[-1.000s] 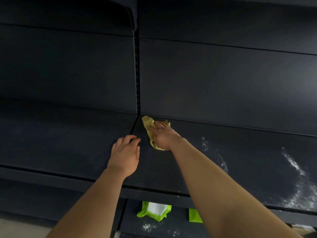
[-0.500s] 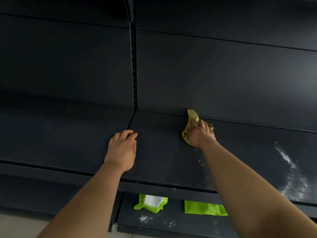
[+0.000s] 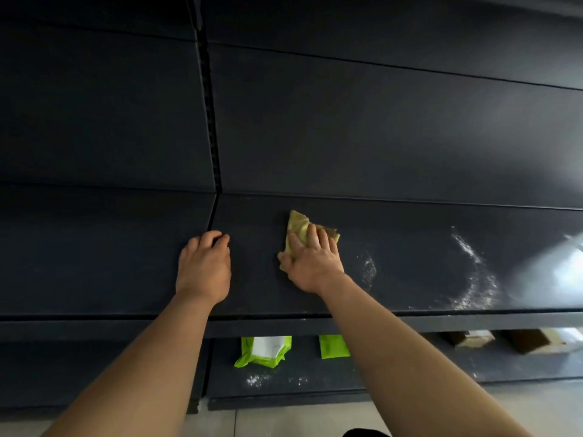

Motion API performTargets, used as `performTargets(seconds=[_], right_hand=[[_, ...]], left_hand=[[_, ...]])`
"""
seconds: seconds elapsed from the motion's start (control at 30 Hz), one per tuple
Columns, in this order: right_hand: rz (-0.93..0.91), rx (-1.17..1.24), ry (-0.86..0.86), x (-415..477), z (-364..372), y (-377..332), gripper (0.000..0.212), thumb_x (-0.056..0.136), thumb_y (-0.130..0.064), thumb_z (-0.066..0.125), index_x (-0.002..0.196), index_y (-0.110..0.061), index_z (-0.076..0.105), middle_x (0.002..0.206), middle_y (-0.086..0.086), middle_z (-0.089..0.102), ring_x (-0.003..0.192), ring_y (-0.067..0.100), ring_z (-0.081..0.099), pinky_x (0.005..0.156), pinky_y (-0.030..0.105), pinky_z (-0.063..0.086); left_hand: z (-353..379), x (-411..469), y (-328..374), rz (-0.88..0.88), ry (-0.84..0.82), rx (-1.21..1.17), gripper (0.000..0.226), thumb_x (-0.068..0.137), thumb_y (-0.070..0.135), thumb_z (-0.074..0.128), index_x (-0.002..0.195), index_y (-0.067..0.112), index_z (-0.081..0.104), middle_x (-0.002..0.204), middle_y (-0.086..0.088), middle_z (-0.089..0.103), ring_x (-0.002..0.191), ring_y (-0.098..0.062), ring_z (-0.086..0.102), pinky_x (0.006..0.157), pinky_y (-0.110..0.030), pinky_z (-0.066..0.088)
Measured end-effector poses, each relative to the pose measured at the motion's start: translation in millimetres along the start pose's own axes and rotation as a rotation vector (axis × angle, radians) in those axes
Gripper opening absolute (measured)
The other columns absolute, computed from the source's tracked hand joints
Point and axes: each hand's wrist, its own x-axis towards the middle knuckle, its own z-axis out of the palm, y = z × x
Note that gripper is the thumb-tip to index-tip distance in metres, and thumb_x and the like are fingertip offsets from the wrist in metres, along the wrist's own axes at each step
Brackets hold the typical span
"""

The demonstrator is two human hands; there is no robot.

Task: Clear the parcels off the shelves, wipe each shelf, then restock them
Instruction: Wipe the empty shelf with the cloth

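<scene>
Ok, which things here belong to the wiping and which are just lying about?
In use: yellow cloth under the right hand; dark shelf; white powder streaks; left hand resting on the shelf.
Lying about: two green packs and brown boxes on the lower shelf.

cloth [image 3: 298, 226] half under right hand [image 3: 312, 265], brown boxes [image 3: 470, 339] blurred — tops hidden

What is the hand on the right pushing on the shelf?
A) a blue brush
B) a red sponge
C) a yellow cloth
C: the right hand lies with its fingers spread on a yellow cloth, pressing it onto the dark shelf.
</scene>
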Motion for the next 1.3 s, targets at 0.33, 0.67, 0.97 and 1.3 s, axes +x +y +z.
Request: performTargets(seconds=[0.33,0.67,0.97,1.3], right_hand=[[0.311,0.054,0.009,-37.1,-7.9,107.3,0.061,0.099,-0.054,0.019,0.154,-0.032,0.003,0.162,0.009,-0.006,0.149,0.026,-0.004,0.121,0.041,0.0],[0.185,0.003,-0.015,-56.9,4.4,29.3,0.061,0.099,-0.052,0.018,0.154,-0.03,0.003,0.161,0.013,-0.011,0.148,0.033,-0.009,0.119,0.047,-0.004],[-0.142,-0.05,-0.066,-70.9,17.2,-59.5,0.068,0.098,-0.058,0.023,0.154,-0.028,0.001,0.161,0.013,-0.012,0.147,0.035,-0.009,0.118,0.049,-0.006],[-0.355,-0.146,0.062,-100.0,16.3,23.9,0.075,0.091,-0.065,0.038,0.153,-0.038,0.005,0.162,0.006,0.0,0.149,0.021,-0.001,0.121,0.037,0.001]], left_hand=[[-9.4,-0.9,10.7,0.028,-0.022,0.134,0.055,0.093,0.012,0.048,0.145,0.021,0.035,0.147,-0.001,0.036,0.126,-0.026,0.038,0.104,-0.036,0.034],[-17.5,-11.9,8.2,0.101,-0.135,-0.173,0.053,0.092,-0.004,0.04,0.142,0.011,0.042,0.151,-0.007,0.035,0.135,-0.025,0.035,0.111,-0.034,0.031],[-37.5,-18.5,2.0,-0.231,-0.136,-0.718,0.043,0.099,0.004,0.032,0.138,0.01,0.049,0.141,-0.008,0.049,0.128,-0.023,0.046,0.094,-0.022,0.035],[-19.4,-43.4,33.1,-0.065,-0.102,-0.415,0.045,0.095,-0.001,0.036,0.141,-0.003,0.039,0.149,-0.017,0.034,0.138,-0.028,0.03,0.115,-0.034,0.022]])
